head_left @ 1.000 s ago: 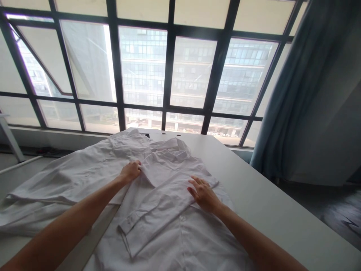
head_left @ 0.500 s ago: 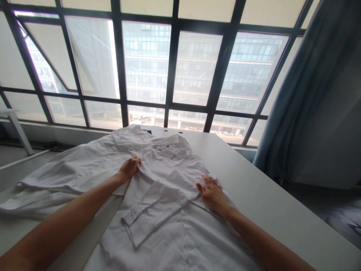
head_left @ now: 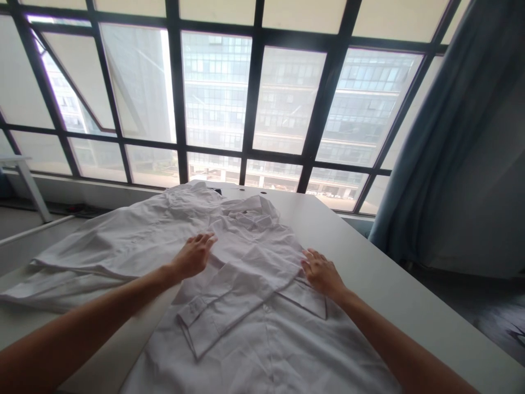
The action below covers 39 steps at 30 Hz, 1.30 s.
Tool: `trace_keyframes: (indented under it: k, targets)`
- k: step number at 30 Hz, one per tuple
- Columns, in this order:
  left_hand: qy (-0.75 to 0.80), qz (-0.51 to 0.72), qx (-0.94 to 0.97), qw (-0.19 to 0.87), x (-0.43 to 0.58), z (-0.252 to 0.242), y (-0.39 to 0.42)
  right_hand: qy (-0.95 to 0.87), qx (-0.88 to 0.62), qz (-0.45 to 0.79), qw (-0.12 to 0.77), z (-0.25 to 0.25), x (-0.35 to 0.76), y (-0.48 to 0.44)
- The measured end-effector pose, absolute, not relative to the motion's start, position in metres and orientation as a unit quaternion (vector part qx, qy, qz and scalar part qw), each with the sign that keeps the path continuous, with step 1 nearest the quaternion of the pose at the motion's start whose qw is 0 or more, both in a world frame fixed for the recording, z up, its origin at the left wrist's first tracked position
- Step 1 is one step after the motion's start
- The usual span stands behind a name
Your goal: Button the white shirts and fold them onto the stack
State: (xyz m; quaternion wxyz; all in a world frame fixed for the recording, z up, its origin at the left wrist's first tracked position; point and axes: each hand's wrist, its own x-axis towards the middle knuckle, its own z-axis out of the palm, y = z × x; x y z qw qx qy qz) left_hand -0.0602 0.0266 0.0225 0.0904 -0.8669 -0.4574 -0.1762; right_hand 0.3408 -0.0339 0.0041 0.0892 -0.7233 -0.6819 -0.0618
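Observation:
A white button-up shirt lies spread in front of me, collar at the far end, one sleeve folded across its front with the cuff towards the left. My left hand is over the shirt's left shoulder side, fingers stretched forward and apart from any grip. At the shirt's right side edge is my right hand, open, its fingertips at the cloth; a second cuff shows just under it. Whether either hand presses on the fabric I cannot tell.
Another white shirt lies to the left, its far part against the first one. Both rest on a white table. Dark-framed windows stand behind it, with a blue-grey curtain at the right.
My left hand has let go of the shirt's left edge and come slightly nearer. My right hand has shifted right to the side edge, uncovering the second cuff.

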Motion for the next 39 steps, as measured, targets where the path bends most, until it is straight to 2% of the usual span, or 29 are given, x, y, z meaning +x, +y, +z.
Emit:
trace_keyframes:
  k: [3,6,15,19,21,25,28,30,35,39]
  targets:
    - [-0.382,-0.177,-0.907,0.029,-0.049,0.018,0.002,-0.715,-0.691,-0.053,0.098,0.013,0.335,-0.004]
    - [-0.371,-0.168,-0.913,-0.017,-0.05,0.006,-0.012,-0.727,-0.681,-0.028,0.082,0.013,0.328,0.033]
    - [-0.339,-0.07,-0.937,-0.049,-0.091,-0.023,-0.025,-0.653,-0.754,0.063,0.035,-0.01,0.336,0.103]
    - [-0.335,-0.036,-0.939,-0.076,-0.095,-0.017,-0.027,-0.653,-0.755,0.058,0.018,-0.007,0.337,0.102]
    - [-0.315,-0.031,-0.945,-0.084,-0.094,-0.005,-0.022,-0.66,-0.751,0.008,0.009,-0.002,0.331,0.094]
    - [-0.381,-0.068,-0.915,-0.117,-0.084,0.039,0.014,-0.69,-0.709,-0.129,0.071,0.013,0.306,0.061]
    - [-0.51,-0.144,-0.846,-0.056,-0.076,0.068,0.068,-0.703,-0.699,-0.084,0.101,0.029,0.287,0.026]
    - [-0.57,-0.143,-0.808,-0.034,-0.074,0.075,0.109,-0.701,-0.706,-0.039,0.092,0.038,0.279,0.002]
    - [-0.607,-0.108,-0.783,-0.083,-0.067,0.065,0.189,-0.676,-0.735,0.003,0.054,0.044,0.284,-0.042]
    - [-0.592,-0.089,-0.793,-0.113,-0.059,0.058,0.218,-0.667,-0.741,0.038,0.065,0.037,0.303,-0.055]
